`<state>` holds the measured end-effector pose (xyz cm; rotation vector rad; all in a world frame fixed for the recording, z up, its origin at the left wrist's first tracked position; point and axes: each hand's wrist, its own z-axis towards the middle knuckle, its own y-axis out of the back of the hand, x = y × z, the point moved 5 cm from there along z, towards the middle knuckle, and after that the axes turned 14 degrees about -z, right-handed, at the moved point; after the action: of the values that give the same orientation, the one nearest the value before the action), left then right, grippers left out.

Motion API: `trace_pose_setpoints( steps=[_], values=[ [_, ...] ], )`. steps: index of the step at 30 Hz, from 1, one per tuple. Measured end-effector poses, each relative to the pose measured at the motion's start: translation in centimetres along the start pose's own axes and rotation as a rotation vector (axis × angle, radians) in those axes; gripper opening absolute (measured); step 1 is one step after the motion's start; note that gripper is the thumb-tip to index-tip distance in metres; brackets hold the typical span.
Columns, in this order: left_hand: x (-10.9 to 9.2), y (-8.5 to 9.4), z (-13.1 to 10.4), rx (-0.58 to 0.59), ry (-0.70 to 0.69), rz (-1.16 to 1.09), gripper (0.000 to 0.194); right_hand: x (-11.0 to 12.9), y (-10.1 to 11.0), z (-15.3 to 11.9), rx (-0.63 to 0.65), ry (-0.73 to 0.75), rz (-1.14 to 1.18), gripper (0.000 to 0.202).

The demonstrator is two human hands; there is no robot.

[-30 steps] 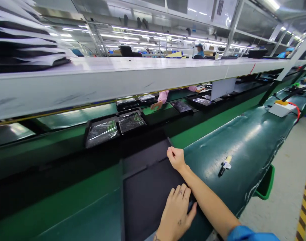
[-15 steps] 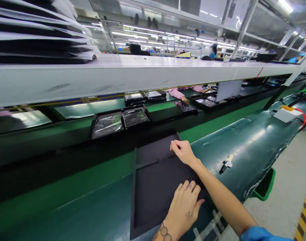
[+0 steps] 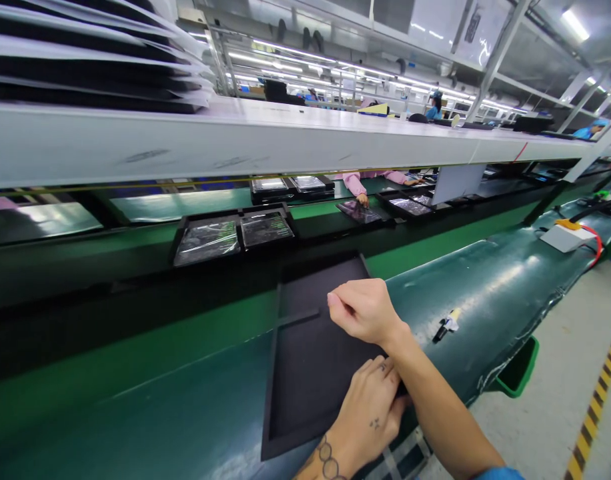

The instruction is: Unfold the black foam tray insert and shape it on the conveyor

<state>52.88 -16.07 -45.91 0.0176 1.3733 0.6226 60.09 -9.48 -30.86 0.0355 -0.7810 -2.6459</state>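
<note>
A black shallow tray with a raised rim and a short divider lies slanted across the green bench and the line. Over its right part is my right hand, closed in a fist with the thumb against the curled fingers; its inside is hidden. My left hand, tattooed at the wrist, rests near the tray's lower right edge. Its fingers are loosely bent, not in a fist, and their tips are partly hidden at my right forearm.
Beyond stands a black tray with two film-wrapped panels. Across the line, a co-worker's hand touches a dark wrapped panel. A white shelf carries stacked black sheets. A small black-and-white item and a green bin are right.
My right hand has come nearer and stays closed. My left fingers have drawn in toward my right forearm. The co-worker's hand and panel have shifted slightly left.
</note>
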Motion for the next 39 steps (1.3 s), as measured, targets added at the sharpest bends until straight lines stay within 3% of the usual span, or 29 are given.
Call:
trace_pose_setpoints(
  steps=[5,8,13,16,21,30,39],
  values=[
    [-0.8,1.1,0.4,-0.02,-0.056,-0.009,0.039,1.0,0.9,0.9,-0.076,0.041,0.041,0.037],
    [-1.3,1.3,0.1,0.011,-0.022,0.01,0.042,-0.3,1.2,0.8,-0.14,0.037,0.042,0.041],
    [-1.2,0.9,-0.1,-0.001,-0.018,-0.003,0.039,-1.6,0.9,0.0,-0.113,0.067,0.018,0.041],
    [-0.8,0.7,0.4,0.0,-0.044,-0.012,0.04,-0.6,1.0,-0.2,-0.138,0.048,-0.004,0.039],
    [-0.5,1.3,0.6,-0.035,-0.091,-0.03,0.026,1.8,0.8,0.3,-0.185,0.083,0.02,0.029],
    [-0.2,0.8,-0.7,0.057,-0.036,-0.042,0.047,-0.9,0.9,-1.0,-0.192,0.057,0.054,0.037],
    [0.4,0.8,0.3,0.041,-0.038,-0.002,0.03,1.4,0.2,-1.4,-0.208,0.045,0.043,0.027]
  ],
)
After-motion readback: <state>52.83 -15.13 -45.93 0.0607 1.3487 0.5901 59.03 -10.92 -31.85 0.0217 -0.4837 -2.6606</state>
